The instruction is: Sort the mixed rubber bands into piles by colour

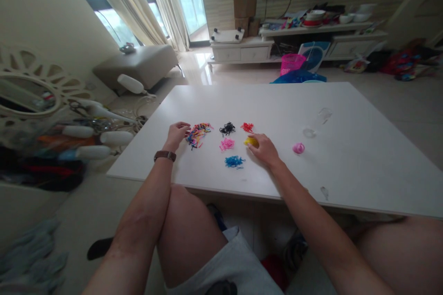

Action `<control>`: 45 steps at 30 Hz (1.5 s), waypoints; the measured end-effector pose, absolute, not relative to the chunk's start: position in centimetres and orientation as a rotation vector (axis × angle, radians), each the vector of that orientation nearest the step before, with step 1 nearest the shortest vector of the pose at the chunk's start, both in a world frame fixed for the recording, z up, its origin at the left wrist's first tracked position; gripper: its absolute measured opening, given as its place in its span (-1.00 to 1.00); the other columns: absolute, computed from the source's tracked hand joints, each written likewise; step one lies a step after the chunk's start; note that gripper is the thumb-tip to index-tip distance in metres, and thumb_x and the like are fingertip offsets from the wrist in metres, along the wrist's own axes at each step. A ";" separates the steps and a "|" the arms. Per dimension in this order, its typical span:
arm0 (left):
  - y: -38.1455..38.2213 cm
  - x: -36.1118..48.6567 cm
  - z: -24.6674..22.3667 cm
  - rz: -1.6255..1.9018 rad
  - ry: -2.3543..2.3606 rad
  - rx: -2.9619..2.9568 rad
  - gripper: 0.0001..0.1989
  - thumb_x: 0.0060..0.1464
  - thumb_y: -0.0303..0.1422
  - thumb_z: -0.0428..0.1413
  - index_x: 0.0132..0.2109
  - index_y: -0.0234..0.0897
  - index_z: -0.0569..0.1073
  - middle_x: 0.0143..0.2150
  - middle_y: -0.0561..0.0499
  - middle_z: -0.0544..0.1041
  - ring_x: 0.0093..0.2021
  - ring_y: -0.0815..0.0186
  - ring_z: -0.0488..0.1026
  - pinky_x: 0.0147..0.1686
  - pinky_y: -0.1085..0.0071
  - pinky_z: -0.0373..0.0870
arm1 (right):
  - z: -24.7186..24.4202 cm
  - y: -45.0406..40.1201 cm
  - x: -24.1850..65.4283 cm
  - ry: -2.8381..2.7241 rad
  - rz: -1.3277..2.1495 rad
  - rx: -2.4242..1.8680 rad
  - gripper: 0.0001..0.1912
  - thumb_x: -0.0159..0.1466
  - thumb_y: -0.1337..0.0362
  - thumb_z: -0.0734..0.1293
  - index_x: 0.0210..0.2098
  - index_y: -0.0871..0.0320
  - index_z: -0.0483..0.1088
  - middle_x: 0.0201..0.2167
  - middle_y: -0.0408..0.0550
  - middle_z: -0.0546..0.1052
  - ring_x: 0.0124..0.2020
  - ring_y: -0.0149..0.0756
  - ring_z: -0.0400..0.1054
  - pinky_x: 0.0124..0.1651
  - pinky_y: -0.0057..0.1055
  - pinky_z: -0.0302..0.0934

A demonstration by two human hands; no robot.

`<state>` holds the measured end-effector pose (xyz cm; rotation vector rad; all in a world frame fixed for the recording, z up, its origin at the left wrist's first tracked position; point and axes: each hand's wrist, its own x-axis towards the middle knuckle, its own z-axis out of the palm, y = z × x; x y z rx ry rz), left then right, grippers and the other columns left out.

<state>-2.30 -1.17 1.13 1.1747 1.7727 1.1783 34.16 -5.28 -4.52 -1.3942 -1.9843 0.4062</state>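
Note:
My left hand [177, 134] rests at the left edge of a mixed pile of small coloured rubber bands [199, 134], its fingers stretched out and touching the near side. My right hand [263, 148] is over a small heap of yellow rubber bands [249, 141], with thumb and fingertips closed around part of it. Between the hands lie separate heaps of black rubber bands [227, 129], pink rubber bands [227, 144] and blue rubber bands [234, 162]. Red rubber bands [247, 126] lie just beyond my right hand.
The white table [277, 106] also bears a pink round object [298, 148], a clear round lid or dish [309, 133], a clear container [325, 115] and a small clear piece [324, 193] near the front edge. Beyond it stand a pink basket [291, 63] and a low cabinet [240, 53].

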 end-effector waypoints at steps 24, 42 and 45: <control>-1.3 -3.9 1.3 0.560 2.077 1.453 -0.91 -0.33 -0.37 0.29 -0.58 -0.28 0.54 -0.62 -0.01 0.49 -0.50 0.31 0.36 -0.52 0.43 0.16 | -4.2 -5.2 34.2 -1.800 0.359 -1.487 -0.71 0.27 0.15 0.29 -0.07 0.06 0.51 -0.02 0.01 0.59 0.03 -0.02 0.38 0.06 -0.10 0.08; -1.5 -3.2 1.8 0.605 1.887 1.517 -0.86 -0.42 -0.42 0.37 -0.55 -0.26 0.60 -0.58 0.01 0.53 -0.48 0.28 0.39 -0.42 0.39 0.23 | -4.4 -5.1 34.3 -1.809 0.346 -1.494 -0.74 0.25 0.17 0.31 -0.10 0.06 0.50 -0.03 0.00 0.59 0.02 -0.03 0.37 0.05 -0.12 0.08; -1.5 -3.2 1.7 0.568 1.878 1.534 -0.84 -0.46 -0.41 0.39 -0.58 -0.23 0.60 -0.62 0.04 0.49 -0.48 0.28 0.37 -0.43 0.39 0.22 | -4.4 -5.1 34.2 -1.806 0.346 -1.490 -0.74 0.25 0.17 0.31 -0.10 0.06 0.50 -0.04 0.00 0.59 0.02 -0.03 0.37 0.05 -0.12 0.09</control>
